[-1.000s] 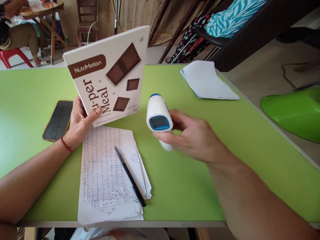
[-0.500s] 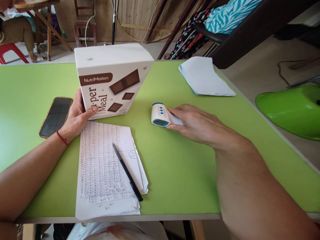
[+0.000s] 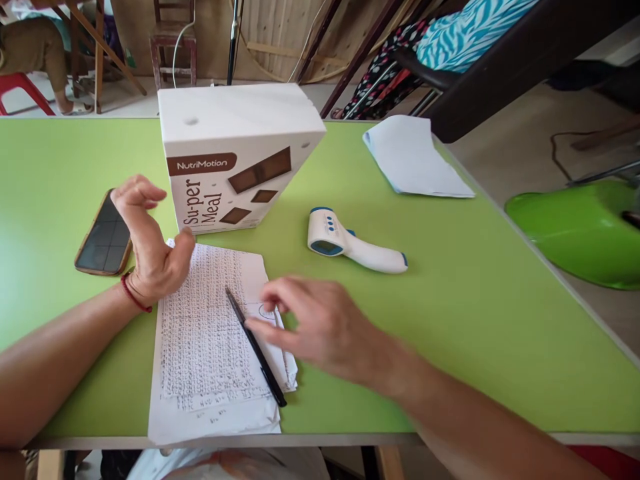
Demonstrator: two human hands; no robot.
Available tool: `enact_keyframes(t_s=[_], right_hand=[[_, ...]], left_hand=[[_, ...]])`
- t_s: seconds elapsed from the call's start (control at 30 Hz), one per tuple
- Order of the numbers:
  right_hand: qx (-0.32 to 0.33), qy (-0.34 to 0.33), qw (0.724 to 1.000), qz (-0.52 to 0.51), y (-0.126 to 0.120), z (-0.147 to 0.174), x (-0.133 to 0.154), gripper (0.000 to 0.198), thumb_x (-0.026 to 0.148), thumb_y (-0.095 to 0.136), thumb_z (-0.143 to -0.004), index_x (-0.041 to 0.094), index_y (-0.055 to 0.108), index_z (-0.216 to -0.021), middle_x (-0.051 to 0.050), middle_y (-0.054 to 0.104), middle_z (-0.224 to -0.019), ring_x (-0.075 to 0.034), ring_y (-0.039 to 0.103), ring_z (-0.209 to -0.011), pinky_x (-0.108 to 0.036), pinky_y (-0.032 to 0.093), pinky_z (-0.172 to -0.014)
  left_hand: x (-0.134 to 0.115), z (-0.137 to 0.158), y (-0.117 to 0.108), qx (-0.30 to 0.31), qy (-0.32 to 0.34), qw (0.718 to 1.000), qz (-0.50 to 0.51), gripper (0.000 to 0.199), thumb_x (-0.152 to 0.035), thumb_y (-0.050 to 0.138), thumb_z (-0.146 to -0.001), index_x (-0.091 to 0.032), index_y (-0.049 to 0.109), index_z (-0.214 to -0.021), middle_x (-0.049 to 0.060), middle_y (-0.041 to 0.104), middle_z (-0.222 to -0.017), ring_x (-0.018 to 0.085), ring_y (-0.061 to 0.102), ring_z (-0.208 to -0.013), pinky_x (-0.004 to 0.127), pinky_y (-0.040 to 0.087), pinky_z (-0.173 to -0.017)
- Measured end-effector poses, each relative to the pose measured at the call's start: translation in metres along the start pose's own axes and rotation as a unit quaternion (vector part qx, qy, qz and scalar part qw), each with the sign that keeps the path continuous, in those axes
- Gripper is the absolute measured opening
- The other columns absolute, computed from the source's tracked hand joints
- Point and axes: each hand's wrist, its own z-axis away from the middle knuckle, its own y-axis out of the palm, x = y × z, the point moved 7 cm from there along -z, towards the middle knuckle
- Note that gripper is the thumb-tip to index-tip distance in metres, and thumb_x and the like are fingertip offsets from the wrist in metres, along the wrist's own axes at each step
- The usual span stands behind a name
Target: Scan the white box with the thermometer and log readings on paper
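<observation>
My left hand [image 3: 155, 240] is raised with fingers apart, just left of a white NutriMotion box [image 3: 243, 112] standing upright on the green table. My right hand [image 3: 325, 327] hovers over the right side of the handwritten papers [image 3: 200, 320], thumb and fingers apart with nothing between them. Close to its fingertips, a black pen [image 3: 257, 350] lies diagonally across the sheets. Beyond that hand, a white and blue infrared thermometer [image 3: 355, 243] rests on its side. A smartphone [image 3: 103, 239] lies left of the box, partly behind my left hand.
Folded white paper [image 3: 417, 153] lies near the table's far right corner. A green chair [image 3: 575, 233] stands past the right edge. Behind the table are a wooden chair [image 3: 173, 47] and two partly visible people, one seated at the left, one at the upper right.
My left hand has let go of the box and drawn back. My right hand has released the thermometer on the table and moved left and nearer, over the papers beside the pen.
</observation>
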Motion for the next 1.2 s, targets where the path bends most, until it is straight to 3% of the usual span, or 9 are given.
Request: enact_keyframes(t_s=[0.1,0.23,0.4,0.57,0.63,0.77,0.87,0.97,1.2], right_hand=[[0.051,-0.002,0.998,0.040,0.026,0.004,0.012,0.011,0.022,0.054,-0.085,0.015,0.059,-0.092,-0.007,0.067,-0.072,-0.017,0.059,-0.060,-0.029,0.039,-0.050],[0.059,0.000,0.997,0.050,0.029,0.007,0.001,0.032,0.007,0.046,-0.078,0.016,0.063,-0.103,-0.006,0.067,-0.075,-0.015,0.057,-0.060,-0.028,0.037,-0.050],[-0.024,0.040,0.996,-0.072,-0.002,-0.001,-0.035,0.030,0.015,0.045,-0.084,0.020,0.068,-0.102,-0.003,0.062,-0.074,-0.013,0.052,-0.057,-0.028,0.043,-0.053],[-0.123,0.092,0.960,-0.236,-0.015,-0.001,-0.065,0.036,0.019,0.053,-0.082,0.025,0.057,-0.117,-0.005,0.058,-0.096,-0.017,0.058,-0.085,-0.033,0.052,-0.076],[-0.159,0.095,0.944,-0.273,-0.011,0.001,-0.068,0.038,0.025,0.062,-0.079,0.026,0.053,-0.116,-0.003,0.056,-0.095,-0.016,0.057,-0.082,-0.032,0.052,-0.074],[-0.228,0.126,0.917,-0.302,-0.001,0.008,-0.068,0.011,0.032,0.055,-0.088,0.025,0.060,-0.095,0.002,0.053,-0.071,-0.012,0.052,-0.064,-0.029,0.048,-0.061],[-0.230,0.120,0.902,-0.345,0.004,0.006,-0.063,0.024,0.031,0.044,-0.093,0.024,0.066,-0.101,0.000,0.057,-0.071,-0.013,0.053,-0.063,-0.031,0.047,-0.062],[-0.234,0.133,0.891,-0.366,0.008,0.001,-0.063,0.024,0.026,0.046,-0.089,0.022,0.066,-0.101,0.000,0.061,-0.073,-0.013,0.055,-0.063,-0.031,0.048,-0.061],[-0.216,0.189,0.922,-0.258,0.013,-0.009,-0.067,0.005,0.019,0.060,-0.071,0.019,0.058,-0.076,0.005,0.059,-0.056,-0.009,0.050,-0.044,-0.022,0.041,-0.042]], left_hand=[[-0.023,-0.001,0.007,0.056,0.052,0.997,-0.001,0.027,-0.025,0.058,-0.080,-0.024,0.044,-0.103,0.007,0.041,-0.099,0.025,0.043,-0.094,0.047,0.040,-0.084],[-0.030,0.001,0.025,0.202,0.026,0.979,0.011,0.023,-0.012,0.051,-0.085,-0.024,0.046,-0.104,0.004,0.044,-0.082,0.019,0.047,-0.072,0.037,0.044,-0.066],[-0.043,0.012,0.035,0.277,0.110,0.954,-0.021,0.019,-0.013,0.050,-0.087,-0.021,0.050,-0.104,0.003,0.054,-0.078,0.017,0.055,-0.066,0.030,0.044,-0.054],[-0.051,0.032,0.049,0.375,0.161,0.910,-0.074,0.013,-0.019,0.046,-0.094,-0.016,0.058,-0.097,0.008,0.067,-0.099,0.018,0.065,-0.073,0.030,0.050,-0.059],[-0.056,0.037,0.051,0.398,0.175,0.896,-0.094,0.018,-0.018,0.044,-0.096,-0.015,0.061,-0.096,0.007,0.068,-0.107,0.016,0.065,-0.067,0.029,0.051,-0.057],[-0.065,0.047,0.055,0.430,0.222,0.855,-0.186,0.025,-0.015,0.041,-0.095,-0.011,0.065,-0.089,0.009,0.066,-0.117,0.014,0.059,-0.050,0.031,0.048,-0.045],[-0.069,0.052,0.057,0.447,0.240,0.832,-0.225,0.021,-0.012,0.045,-0.089,-0.012,0.066,-0.085,0.009,0.067,-0.115,0.016,0.055,-0.045,0.033,0.046,-0.039],[-0.072,0.055,0.059,0.462,0.244,0.817,-0.246,0.016,-0.008,0.049,-0.082,-0.012,0.064,-0.081,0.012,0.066,-0.116,0.017,0.055,-0.045,0.033,0.046,-0.038],[-0.084,0.057,0.062,0.477,0.243,0.798,-0.277,0.021,0.000,0.043,-0.075,-0.008,0.062,-0.078,0.020,0.065,-0.114,0.014,0.054,-0.042,0.027,0.044,-0.035]])
